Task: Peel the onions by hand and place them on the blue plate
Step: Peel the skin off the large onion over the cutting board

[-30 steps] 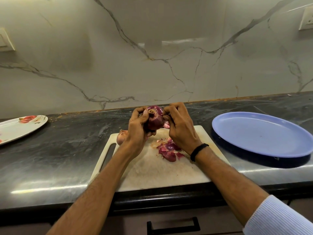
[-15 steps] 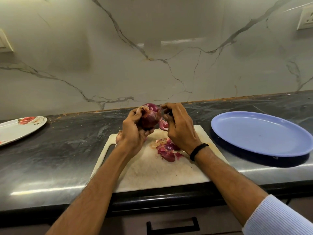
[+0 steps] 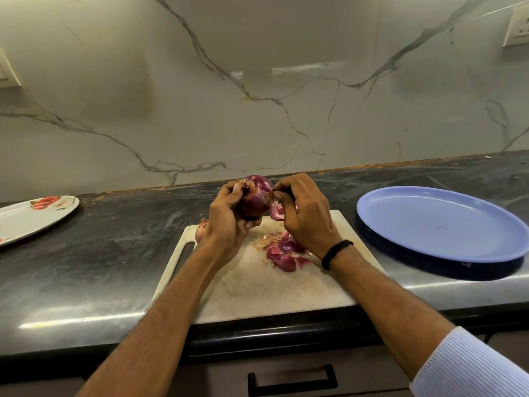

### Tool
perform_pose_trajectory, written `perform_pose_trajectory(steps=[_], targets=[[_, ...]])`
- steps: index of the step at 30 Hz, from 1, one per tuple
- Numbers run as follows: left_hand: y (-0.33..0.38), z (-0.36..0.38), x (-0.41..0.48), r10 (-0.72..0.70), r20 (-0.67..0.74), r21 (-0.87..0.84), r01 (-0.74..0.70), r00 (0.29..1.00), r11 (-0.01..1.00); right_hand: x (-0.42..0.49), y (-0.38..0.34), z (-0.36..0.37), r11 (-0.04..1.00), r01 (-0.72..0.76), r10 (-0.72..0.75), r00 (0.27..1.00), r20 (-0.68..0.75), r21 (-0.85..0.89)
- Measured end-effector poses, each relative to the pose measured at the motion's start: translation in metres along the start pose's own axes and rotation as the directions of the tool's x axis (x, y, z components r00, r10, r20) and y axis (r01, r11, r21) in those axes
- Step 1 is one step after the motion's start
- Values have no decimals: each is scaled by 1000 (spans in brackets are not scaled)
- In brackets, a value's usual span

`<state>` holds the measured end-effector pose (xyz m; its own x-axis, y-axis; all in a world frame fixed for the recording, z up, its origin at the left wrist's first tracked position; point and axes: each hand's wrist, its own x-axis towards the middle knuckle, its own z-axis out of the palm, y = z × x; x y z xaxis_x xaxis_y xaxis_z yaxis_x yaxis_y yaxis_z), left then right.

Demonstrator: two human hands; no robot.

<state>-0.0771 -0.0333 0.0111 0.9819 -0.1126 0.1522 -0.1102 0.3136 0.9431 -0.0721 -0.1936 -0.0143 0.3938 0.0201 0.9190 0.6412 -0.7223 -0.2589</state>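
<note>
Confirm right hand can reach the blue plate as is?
Likely yes: the blue plate lies right of the right hand, only board and counter between, though it pinches skin on the onion.

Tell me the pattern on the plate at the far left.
White plate with a red flower-like print; the head view shows it.

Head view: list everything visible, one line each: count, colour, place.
onion: 1, purple-red, held above the board
second onion: 1, pale brown, board's far left, mostly hidden behind left hand
peels: one pile, red-pink, mid board
board: 1, white, counter's front edge
blue plate: 1, blue, right of board
white plate: 1, white with red print, far left, cut by frame
counter: 1, dark, glossy
socket: 1, white, wall top right
drawer handle: 1, black, below counter
wristband: 1, black, right wrist
left hand: 1, grips the onion
right hand: 1, pinches the onion's skin
</note>
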Motion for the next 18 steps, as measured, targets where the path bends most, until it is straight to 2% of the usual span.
perform_pose_trajectory(steps=[7, 11, 18], targets=[[2, 1, 0, 3, -24, -26, -3, 1000, 1000, -2, -5, -4, 997, -69, 69, 998, -5, 23], [1, 0, 1, 5, -23, -45, -6, 1000, 999, -2, -11, -7, 997, -29, 27, 999, 28, 71], [1, 0, 1, 3, -3, -47, -3, 1000, 999, -2, -7, 2, 999, 14, -17, 997, 71, 38]])
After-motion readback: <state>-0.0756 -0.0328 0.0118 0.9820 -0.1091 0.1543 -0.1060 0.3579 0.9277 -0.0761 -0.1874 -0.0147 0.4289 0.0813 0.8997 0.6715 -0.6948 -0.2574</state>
